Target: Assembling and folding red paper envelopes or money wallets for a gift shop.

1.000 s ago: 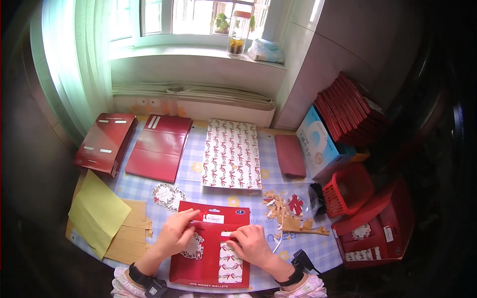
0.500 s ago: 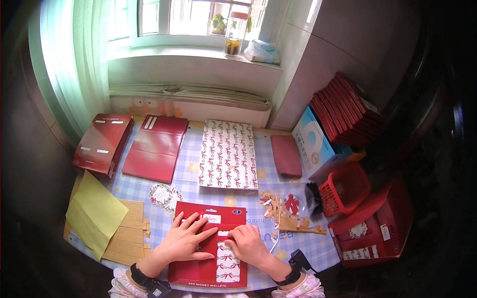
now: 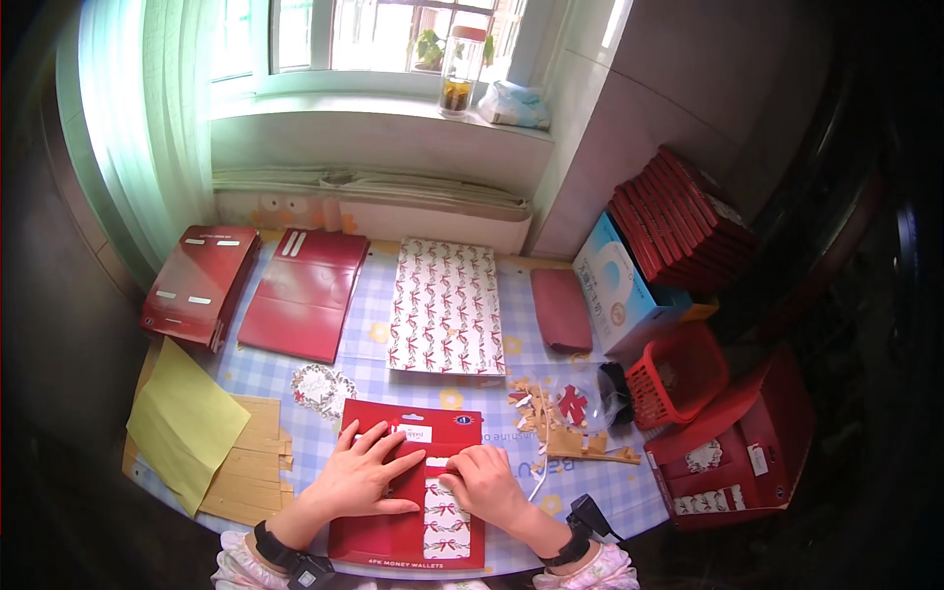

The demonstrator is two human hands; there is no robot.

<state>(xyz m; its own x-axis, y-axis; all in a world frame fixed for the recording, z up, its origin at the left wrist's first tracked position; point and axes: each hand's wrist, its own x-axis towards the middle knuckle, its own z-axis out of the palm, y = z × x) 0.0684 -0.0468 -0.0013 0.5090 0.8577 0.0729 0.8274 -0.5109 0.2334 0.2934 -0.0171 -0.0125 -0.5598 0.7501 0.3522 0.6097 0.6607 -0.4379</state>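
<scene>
A red wallet pack (image 3: 369, 541) of flat card lies in front of me at the table's near edge. It has a hang slot at the top and a patterned white panel (image 3: 447, 531) with bows. My left hand (image 3: 369, 477) rests flat on the pack's left half, fingers spread. At the panel's upper end, my right hand (image 3: 487, 482) is closed, its fingers curled and pressed down beside a narrow red band (image 3: 436, 472). What sits under those fingertips is hidden. A white wreath-shaped cutout (image 3: 323, 390) lies just beyond the pack.
Red card stacks (image 3: 305, 295) stand at the back left, patterned sheets (image 3: 445, 305) at the back middle. Left are yellow paper (image 3: 187, 423) and tan strips (image 3: 258, 452). Right are paper scraps (image 3: 570, 408), a red basket (image 3: 678, 379), a blue box (image 3: 619, 285) and a red carton (image 3: 728, 452).
The whole view has shifted slightly. Both hands keep their places on the pack, with no clear movement.
</scene>
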